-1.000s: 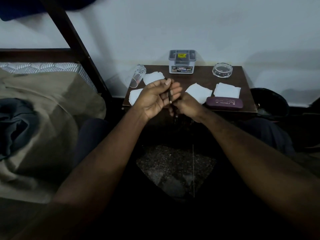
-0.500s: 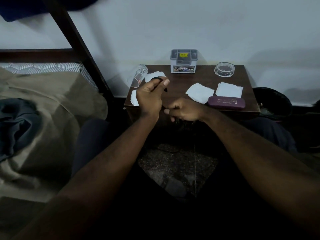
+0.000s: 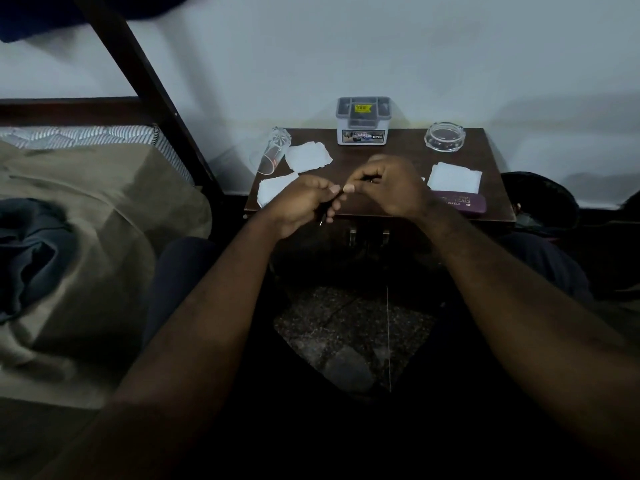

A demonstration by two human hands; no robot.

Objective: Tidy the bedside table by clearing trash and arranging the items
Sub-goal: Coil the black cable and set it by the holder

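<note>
Dark brown wood made up the small bedside table (image 3: 408, 157) by the pale wall. Both hands met above its front edge. The left hand (image 3: 301, 206) and the right hand (image 3: 391, 188) each pinched 1 thin black cord (image 3: 325, 216). 3 white paper tissues (image 3: 308, 156) lay flat near a tipped clear glass (image 3: 272, 155).

Two bare forearms, no sleeves (dark trousers at the knees (image 3: 180, 271)).
</note>
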